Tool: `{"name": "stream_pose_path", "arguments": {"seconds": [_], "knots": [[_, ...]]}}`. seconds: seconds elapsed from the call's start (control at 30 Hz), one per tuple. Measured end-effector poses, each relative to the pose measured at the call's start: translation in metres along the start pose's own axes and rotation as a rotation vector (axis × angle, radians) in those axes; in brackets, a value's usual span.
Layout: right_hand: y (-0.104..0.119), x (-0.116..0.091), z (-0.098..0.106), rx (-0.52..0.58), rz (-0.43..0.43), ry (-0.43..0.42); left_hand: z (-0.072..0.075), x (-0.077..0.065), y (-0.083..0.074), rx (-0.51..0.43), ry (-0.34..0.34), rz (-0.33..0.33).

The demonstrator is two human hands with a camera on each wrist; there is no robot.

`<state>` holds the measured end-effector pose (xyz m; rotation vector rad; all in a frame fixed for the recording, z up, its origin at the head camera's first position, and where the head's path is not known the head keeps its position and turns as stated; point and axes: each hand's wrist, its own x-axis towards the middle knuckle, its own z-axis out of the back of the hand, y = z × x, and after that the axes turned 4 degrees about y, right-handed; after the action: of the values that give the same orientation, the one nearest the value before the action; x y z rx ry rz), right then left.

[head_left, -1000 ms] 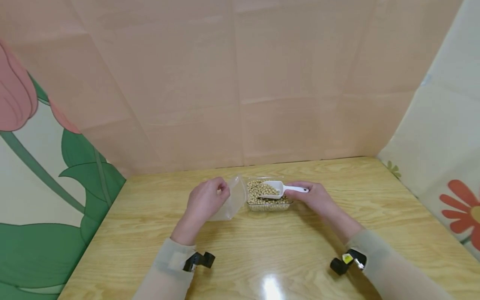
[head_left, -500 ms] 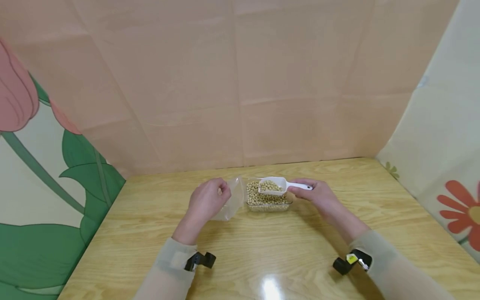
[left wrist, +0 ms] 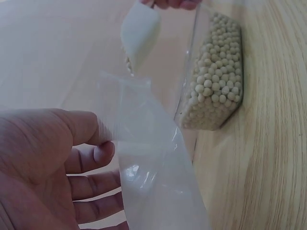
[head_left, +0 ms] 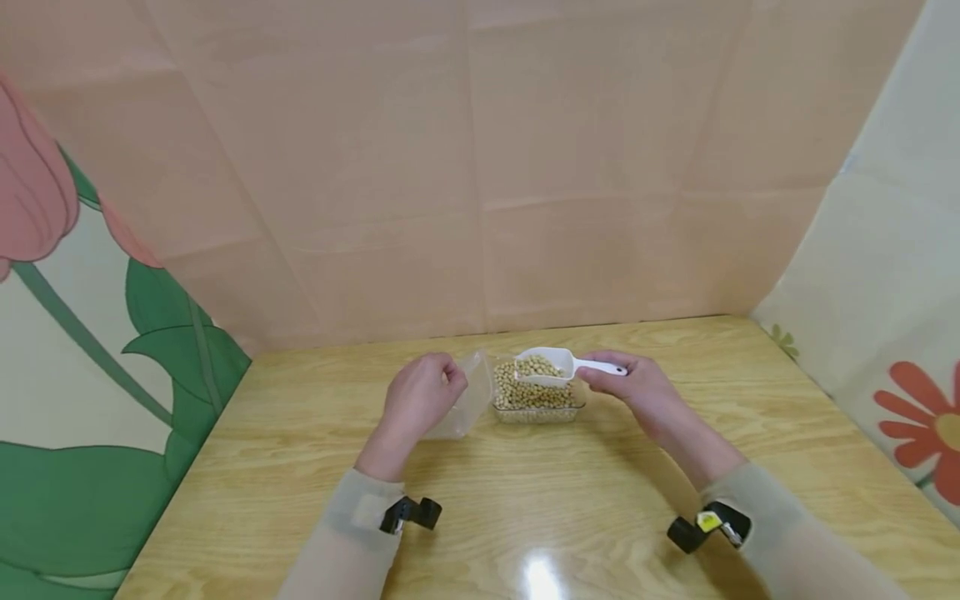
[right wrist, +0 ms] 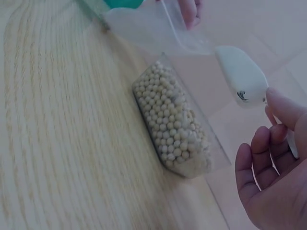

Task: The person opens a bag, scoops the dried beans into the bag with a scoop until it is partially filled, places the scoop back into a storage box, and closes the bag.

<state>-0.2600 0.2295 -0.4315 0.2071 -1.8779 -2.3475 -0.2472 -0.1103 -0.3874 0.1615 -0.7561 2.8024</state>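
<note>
A white scoop (head_left: 559,367) loaded with round, pale yellow beans (head_left: 537,367) is raised over a clear container (head_left: 537,414). My right hand (head_left: 637,389) grips the scoop by its handle. More beans (right wrist: 165,115) fill much of the container, which stands on the table. To its left, my left hand (head_left: 422,392) pinches a translucent plastic bag (left wrist: 148,163) near its top edge between thumb and forefinger. The scoop's tip is close to the bag's upper end and apart from it, as the left wrist view shows. How wide the bag's mouth stands is hard to tell.
The wood-grain table (head_left: 495,500) ends against a plain pinkish backdrop (head_left: 480,183). Flower-patterned panels flank it, the left one (head_left: 67,367) with green leaves, the right one (head_left: 900,333) with a red flower.
My right hand has lifted the scoop, loaded with beans, up out of the container's beans and tilted it level. My left hand keeps hold of the bag, shifting slightly right.
</note>
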Motion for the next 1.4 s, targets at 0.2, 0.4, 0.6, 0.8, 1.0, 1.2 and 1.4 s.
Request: {"name": "stream_pose_path", "arguments": {"seconds": [0.2,0.4,0.6,0.8,1.0,1.2,1.4], "knots": [[0.009,-0.004,-0.005,0.013,0.018,0.01,-0.001,0.0,-0.001,-0.005,-0.017,-0.02],[0.021,-0.006,-0.019,0.006,0.024,0.027,-0.002,0.0,-0.001,-0.007,-0.015,-0.019],[0.029,-0.002,-0.032,0.003,-0.003,0.062,0.0,0.001,-0.001,-0.005,-0.016,-0.028],[0.032,0.003,-0.04,-0.029,0.007,0.076,0.002,0.0,-0.002,-0.001,-0.022,-0.025],[0.034,0.008,-0.047,-0.107,-0.004,0.052,0.006,-0.003,-0.005,-0.001,-0.018,-0.02],[0.041,0.011,-0.052,-0.244,0.027,0.041,0.009,-0.004,-0.004,0.009,-0.007,0.0],[0.048,0.012,-0.055,-0.312,0.055,0.045,0.012,-0.006,-0.004,-0.013,0.0,0.003]]}}
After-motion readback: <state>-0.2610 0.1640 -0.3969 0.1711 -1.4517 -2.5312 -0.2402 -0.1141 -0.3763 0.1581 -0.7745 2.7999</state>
